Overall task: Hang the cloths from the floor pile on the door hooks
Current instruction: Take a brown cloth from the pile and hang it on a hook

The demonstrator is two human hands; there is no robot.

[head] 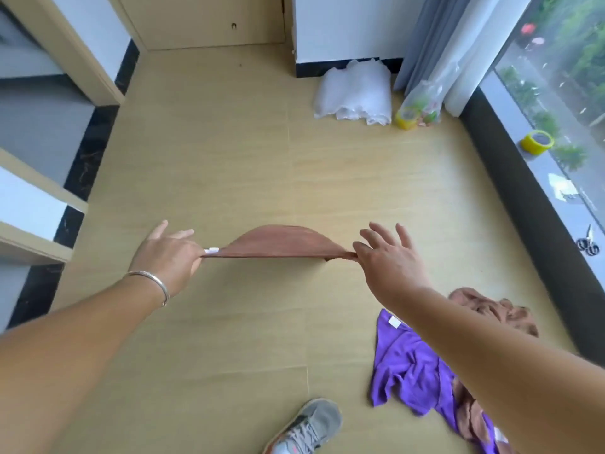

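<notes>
Shoe (307, 427) on the floor (229, 165) sits nearest, with the pile (422, 378) beside it at the right: a purple cloth (406, 365) with a blank white tag, brown ones under and behind it. Further out, the left hand (167, 257) and right hand (389, 263) each pinch one end of a brown cloth (278, 244), stretched taut in the air between them, the other fingers spread loose. A small white tag shows at its left end; no writing is readable. The step looks like spreading one cloth before hanging. Next it must be carried to the hooks, which are out of sight. Beyond stands a door (209, 21); tape rolls (406, 119) carry no legible label.
</notes>
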